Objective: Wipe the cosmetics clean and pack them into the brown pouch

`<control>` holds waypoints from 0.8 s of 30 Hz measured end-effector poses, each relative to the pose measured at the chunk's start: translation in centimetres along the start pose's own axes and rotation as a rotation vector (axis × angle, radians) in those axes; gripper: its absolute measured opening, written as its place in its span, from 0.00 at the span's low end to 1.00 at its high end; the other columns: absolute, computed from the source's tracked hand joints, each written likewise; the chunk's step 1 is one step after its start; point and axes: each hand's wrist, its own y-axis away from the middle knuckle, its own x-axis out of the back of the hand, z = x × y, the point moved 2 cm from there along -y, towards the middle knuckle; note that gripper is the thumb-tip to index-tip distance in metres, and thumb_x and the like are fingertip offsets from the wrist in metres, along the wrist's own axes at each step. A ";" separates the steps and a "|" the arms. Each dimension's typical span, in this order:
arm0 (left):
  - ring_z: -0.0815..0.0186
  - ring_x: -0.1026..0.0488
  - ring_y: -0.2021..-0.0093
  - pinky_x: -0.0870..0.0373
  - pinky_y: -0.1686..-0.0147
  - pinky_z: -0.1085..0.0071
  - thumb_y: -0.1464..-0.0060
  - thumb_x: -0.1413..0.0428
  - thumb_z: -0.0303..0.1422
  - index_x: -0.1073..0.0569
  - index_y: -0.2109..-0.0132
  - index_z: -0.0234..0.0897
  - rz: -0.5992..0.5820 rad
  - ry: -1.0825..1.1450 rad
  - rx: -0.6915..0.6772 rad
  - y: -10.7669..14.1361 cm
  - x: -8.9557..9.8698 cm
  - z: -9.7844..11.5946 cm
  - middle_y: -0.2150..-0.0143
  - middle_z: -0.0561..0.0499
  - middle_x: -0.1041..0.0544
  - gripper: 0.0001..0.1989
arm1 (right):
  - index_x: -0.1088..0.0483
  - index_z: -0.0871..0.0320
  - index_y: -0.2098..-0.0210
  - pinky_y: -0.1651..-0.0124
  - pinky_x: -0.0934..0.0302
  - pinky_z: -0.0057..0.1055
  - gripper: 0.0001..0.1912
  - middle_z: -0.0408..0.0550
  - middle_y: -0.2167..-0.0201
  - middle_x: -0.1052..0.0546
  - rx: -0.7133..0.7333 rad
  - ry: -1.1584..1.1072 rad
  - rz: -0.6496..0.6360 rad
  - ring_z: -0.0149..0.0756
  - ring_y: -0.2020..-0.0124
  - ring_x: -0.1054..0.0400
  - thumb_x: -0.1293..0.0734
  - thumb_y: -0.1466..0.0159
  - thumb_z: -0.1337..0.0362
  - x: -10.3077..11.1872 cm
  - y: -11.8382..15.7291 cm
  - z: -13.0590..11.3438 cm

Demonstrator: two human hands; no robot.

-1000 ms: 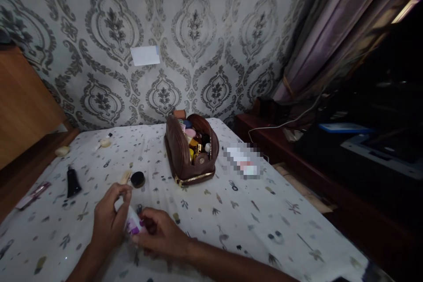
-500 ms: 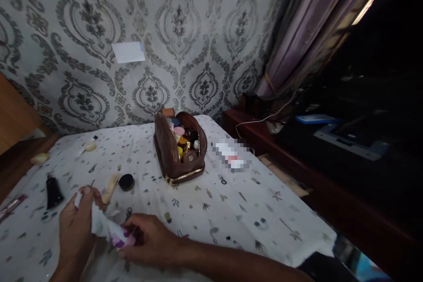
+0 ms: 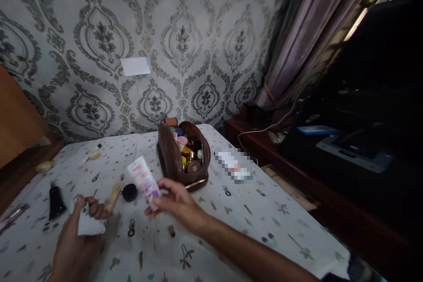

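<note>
My right hand [image 3: 175, 200] grips a white and purple squeeze tube [image 3: 145, 180] by its lower end, tilted up in front of the bag. In my left hand [image 3: 74, 233] is a crumpled white tissue [image 3: 90, 222], with the fingers curled over it. Just beyond the tube stands a brown cosmetic bag [image 3: 172, 158], unzipped and filled with several small items. A round black jar [image 3: 130, 192] lies to the left of the tube. Beside the jar is a pale beige item [image 3: 114, 198], partly behind my left fingers. A black tube [image 3: 57, 202] lies left of my left hand.
The patterned white cloth [image 3: 238, 238] covers the table. A pixelated item [image 3: 234, 165] lies right of the bag. At the left edge is a slim shiny item [image 3: 13, 217]. Farther back are small pale items [image 3: 93, 154]. A dark red ledge [image 3: 238, 128] with a cable runs along the right.
My right hand has carried the tube away from the tissue, up and right toward the bag. The tissue stays in my left hand. The view has shifted slightly.
</note>
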 end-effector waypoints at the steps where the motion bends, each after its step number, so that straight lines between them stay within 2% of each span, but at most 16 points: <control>1: 0.74 0.44 0.82 0.41 0.82 0.80 0.38 0.48 0.33 0.35 0.74 0.36 0.008 0.001 0.013 0.0 0.0 -0.1 0.80 0.59 0.41 0.15 | 0.30 0.60 0.61 0.61 0.30 0.32 0.24 0.44 0.67 0.22 0.050 0.072 0.045 0.32 0.67 0.24 0.23 0.47 0.51 0.9 -0.1 -1.7; 6: 0.75 0.43 0.82 0.40 0.84 0.80 0.37 0.50 0.31 0.35 0.75 0.35 0.037 -0.019 0.062 0.8 -0.9 -0.1 0.80 0.58 0.40 0.16 | 0.27 0.59 0.61 0.59 0.31 0.32 0.20 0.43 0.66 0.22 0.316 0.425 0.328 0.32 0.67 0.26 0.24 0.47 0.52 6.4 -1.9 -10.0; 10: 0.75 0.43 0.84 0.40 0.85 0.80 0.35 0.52 0.30 0.36 0.76 0.35 0.046 -0.026 0.128 1.6 -1.7 0.1 0.80 0.58 0.42 0.18 | 0.26 0.61 0.63 0.61 0.34 0.32 0.19 0.45 0.71 0.21 0.407 0.698 0.489 0.34 0.69 0.28 0.25 0.48 0.54 9.9 -3.5 -13.7; 15: 0.75 0.44 0.84 0.41 0.86 0.80 0.36 0.53 0.30 0.35 0.74 0.36 0.032 -0.019 0.146 1.4 -1.4 -0.2 0.80 0.58 0.42 0.17 | 0.30 0.60 0.55 0.67 0.36 0.29 0.23 0.42 0.76 0.22 0.346 0.666 0.460 0.33 0.72 0.27 0.25 0.47 0.57 10.9 -3.8 -14.1; 20: 0.75 0.45 0.83 0.41 0.86 0.80 0.36 0.53 0.29 0.35 0.74 0.36 0.000 0.002 0.178 1.1 -1.3 -0.3 0.79 0.58 0.43 0.16 | 0.30 0.57 0.57 0.66 0.31 0.29 0.23 0.42 0.72 0.21 0.244 0.314 0.380 0.31 0.72 0.25 0.23 0.48 0.60 10.5 -3.8 -13.7; 24: 0.74 0.46 0.83 0.42 0.86 0.81 0.35 0.55 0.30 0.36 0.76 0.36 0.025 -0.018 0.165 1.8 -1.7 -0.1 0.80 0.57 0.44 0.19 | 0.30 0.58 0.61 0.62 0.27 0.30 0.19 0.45 0.67 0.20 0.222 0.102 0.319 0.34 0.65 0.22 0.22 0.49 0.62 9.7 -3.9 -14.1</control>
